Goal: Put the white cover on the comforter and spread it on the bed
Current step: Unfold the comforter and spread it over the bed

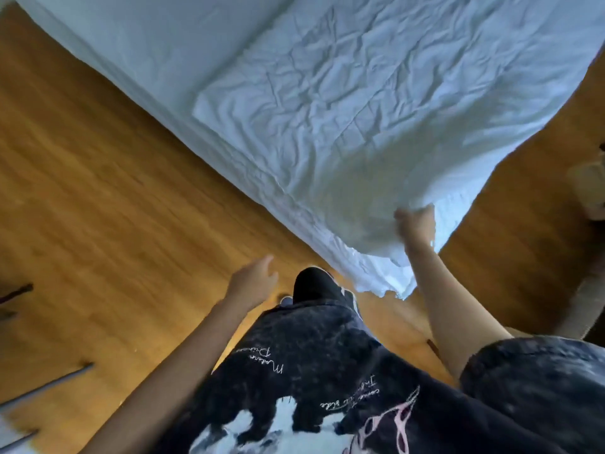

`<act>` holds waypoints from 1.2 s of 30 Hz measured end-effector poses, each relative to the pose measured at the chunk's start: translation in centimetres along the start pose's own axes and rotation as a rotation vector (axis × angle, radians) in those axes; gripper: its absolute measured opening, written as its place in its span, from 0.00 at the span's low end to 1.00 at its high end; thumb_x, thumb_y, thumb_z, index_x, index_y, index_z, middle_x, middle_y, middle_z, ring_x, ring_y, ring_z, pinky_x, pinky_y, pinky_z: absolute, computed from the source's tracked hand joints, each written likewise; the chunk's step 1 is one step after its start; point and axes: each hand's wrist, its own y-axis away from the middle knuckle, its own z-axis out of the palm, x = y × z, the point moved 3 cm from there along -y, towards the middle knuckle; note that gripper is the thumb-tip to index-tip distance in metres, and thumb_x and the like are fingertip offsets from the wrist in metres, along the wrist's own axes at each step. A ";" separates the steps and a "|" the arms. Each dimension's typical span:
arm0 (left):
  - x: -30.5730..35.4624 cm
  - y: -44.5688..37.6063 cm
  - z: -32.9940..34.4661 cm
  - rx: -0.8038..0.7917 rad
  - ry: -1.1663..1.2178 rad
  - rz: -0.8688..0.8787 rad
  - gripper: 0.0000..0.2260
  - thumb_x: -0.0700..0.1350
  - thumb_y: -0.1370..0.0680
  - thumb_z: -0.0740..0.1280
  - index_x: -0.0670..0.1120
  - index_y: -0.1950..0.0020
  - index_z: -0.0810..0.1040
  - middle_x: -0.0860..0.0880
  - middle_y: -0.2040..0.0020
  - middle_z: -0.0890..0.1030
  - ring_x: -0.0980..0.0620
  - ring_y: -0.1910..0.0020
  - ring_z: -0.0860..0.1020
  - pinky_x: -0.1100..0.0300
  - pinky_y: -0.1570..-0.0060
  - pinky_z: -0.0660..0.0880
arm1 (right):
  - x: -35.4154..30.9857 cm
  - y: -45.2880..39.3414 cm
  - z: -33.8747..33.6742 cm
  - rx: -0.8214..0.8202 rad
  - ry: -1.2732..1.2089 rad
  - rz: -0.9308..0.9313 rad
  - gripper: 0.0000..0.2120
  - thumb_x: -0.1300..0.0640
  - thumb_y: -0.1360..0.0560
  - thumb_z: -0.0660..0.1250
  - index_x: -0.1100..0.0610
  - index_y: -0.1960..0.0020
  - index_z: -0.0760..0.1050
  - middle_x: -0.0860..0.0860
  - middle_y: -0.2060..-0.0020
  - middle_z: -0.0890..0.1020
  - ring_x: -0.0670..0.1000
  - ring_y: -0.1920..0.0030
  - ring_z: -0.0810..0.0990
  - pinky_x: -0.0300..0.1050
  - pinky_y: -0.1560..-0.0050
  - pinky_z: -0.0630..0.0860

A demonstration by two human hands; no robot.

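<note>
A wrinkled white covered comforter [343, 119] lies spread over the bed [137, 37], its near corner hanging off the bed's edge above the floor. My right hand [416, 224] grips the comforter's near edge in a fist and holds it lifted. My left hand [253, 281] hovers over the floor to the left of that corner, fingers relaxed, holding nothing. The image is blurred by motion.
Wooden floor [98, 198] runs along the bed's left side and under me. Thin dark metal legs [49, 381] show at the lower left. A pale object [589, 188] sits at the right edge on the floor.
</note>
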 end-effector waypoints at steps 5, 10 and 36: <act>9.1 -5.3 -10.4 0.064 -0.062 0.328 0.29 0.57 0.21 0.63 0.49 0.24 0.60 0.48 0.27 0.68 0.47 0.31 0.69 0.52 0.38 0.70 | -10.0 3.0 2.5 -0.097 0.041 -0.117 0.29 0.48 0.31 0.66 0.59 0.34 0.67 0.59 0.43 0.79 0.61 0.43 0.78 0.51 0.44 0.74; 17.0 -10.1 -16.3 0.001 -0.079 0.466 0.42 0.57 0.29 0.73 0.45 0.24 0.56 0.45 0.29 0.69 0.45 0.31 0.68 0.53 0.40 0.69 | -18.7 2.7 7.3 -0.275 -0.115 -0.221 0.25 0.44 0.39 0.68 0.58 0.48 0.76 0.56 0.54 0.83 0.57 0.51 0.81 0.55 0.49 0.77; -10.2 -28.4 -68.3 0.064 0.207 0.565 0.10 0.47 0.25 0.67 0.43 0.47 0.72 0.45 0.51 0.79 0.43 0.52 0.78 0.50 0.52 0.78 | -69.9 10.9 36.9 -0.016 -0.750 -0.167 0.07 0.66 0.32 0.70 0.62 0.55 0.75 0.55 0.60 0.80 0.55 0.60 0.79 0.45 0.62 0.77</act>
